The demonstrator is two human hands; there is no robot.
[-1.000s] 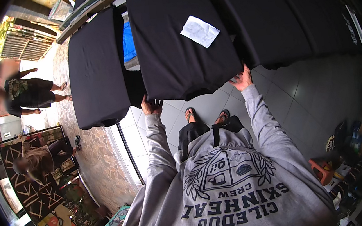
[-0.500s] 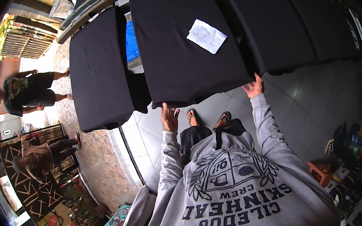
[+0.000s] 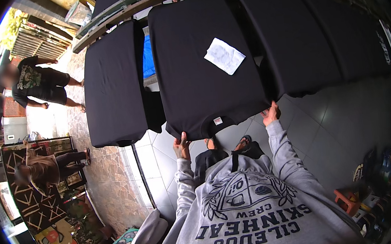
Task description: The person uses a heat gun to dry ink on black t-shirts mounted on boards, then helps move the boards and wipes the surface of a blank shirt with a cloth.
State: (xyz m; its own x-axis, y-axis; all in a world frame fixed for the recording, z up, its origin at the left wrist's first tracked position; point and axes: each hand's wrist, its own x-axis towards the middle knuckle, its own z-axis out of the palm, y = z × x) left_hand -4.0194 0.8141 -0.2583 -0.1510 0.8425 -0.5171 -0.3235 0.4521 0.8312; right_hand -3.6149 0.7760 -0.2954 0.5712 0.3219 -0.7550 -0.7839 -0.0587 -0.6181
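Observation:
A black T-shirt (image 3: 200, 74) is stretched flat over a board in front of me, its neck edge towards me and a small white label (image 3: 218, 121) showing there. My left hand (image 3: 182, 145) pinches the near left corner of this shirt, thumb on top. At the near right corner, my right hand (image 3: 271, 113) grips the cloth with fingers closed. A creased white sheet (image 3: 225, 56) lies on the shirt, right of its middle.
Another black shirt on a board (image 3: 113, 87) stands to the left, more black shirts (image 3: 292, 40) to the right. A rail (image 3: 145, 2) runs behind them. Two people (image 3: 41, 83) are at the far left. An orange plastic stool (image 3: 347, 201) and clutter lie at the lower right.
Both hands have come nearer to me and closed on the shirt's near corners. The neck edge now reaches closer, and its white label has come into sight.

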